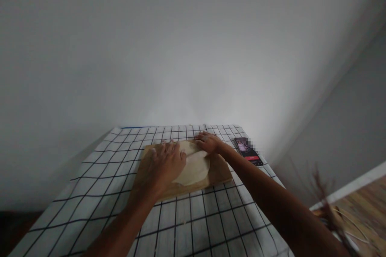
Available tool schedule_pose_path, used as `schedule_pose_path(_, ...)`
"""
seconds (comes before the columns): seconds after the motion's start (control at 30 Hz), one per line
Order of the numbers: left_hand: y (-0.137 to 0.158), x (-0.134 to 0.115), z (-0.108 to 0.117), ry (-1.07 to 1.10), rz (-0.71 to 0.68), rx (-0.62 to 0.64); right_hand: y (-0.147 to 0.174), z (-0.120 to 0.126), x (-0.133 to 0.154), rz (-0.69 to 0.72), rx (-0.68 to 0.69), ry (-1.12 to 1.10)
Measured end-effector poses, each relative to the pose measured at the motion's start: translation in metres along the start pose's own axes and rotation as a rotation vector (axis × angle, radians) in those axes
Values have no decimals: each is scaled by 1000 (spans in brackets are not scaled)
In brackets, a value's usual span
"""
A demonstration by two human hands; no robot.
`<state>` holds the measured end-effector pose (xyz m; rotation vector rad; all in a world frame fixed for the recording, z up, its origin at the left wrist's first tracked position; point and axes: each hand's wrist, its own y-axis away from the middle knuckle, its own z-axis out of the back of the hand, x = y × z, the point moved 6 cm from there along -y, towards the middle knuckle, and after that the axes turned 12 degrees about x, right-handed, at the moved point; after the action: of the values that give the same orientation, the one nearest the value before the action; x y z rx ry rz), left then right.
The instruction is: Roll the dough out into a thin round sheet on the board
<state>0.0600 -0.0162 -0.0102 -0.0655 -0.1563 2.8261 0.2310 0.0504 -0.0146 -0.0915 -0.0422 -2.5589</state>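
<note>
A pale, flat sheet of dough (193, 170) lies on a wooden board (218, 170), with a raised fold or crease across its upper right part. Over the dough's left side rests my left hand (170, 162), palm down with the fingers spread and stretched away from me. My right hand (208, 143) is at the far right edge of the dough, its fingers stretched out to the left and touching it. Neither hand has a tool in it. The left part of the dough is partly hidden under my left hand and forearm.
A white tablecloth with a black grid (181, 225) covers the table under the board. A phone with a lit screen (249, 151) lies at the right edge. The table's far side meets a plain wall (187, 48). Dried stems (324, 192) stand at lower right, blurred.
</note>
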Motion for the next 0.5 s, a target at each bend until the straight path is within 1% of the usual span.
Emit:
schedule_pose_path(0.13, 10, -9, 3, 7, -47, -38, 18, -5, 0, -79, 22, -11)
schedule_pose_path(0.27, 17, -13, 1, -2, -74, -26, 38, -4, 7, -151, 2, -18)
schedule_pose_path(0.4, 28, -16, -7, 7, -87, -65, 68, -5, 22, -196, -97, -44)
schedule_pose_path(0.5, 38, -21, -8, 31, -120, -117, 89, -6, 37, -174, -173, -53)
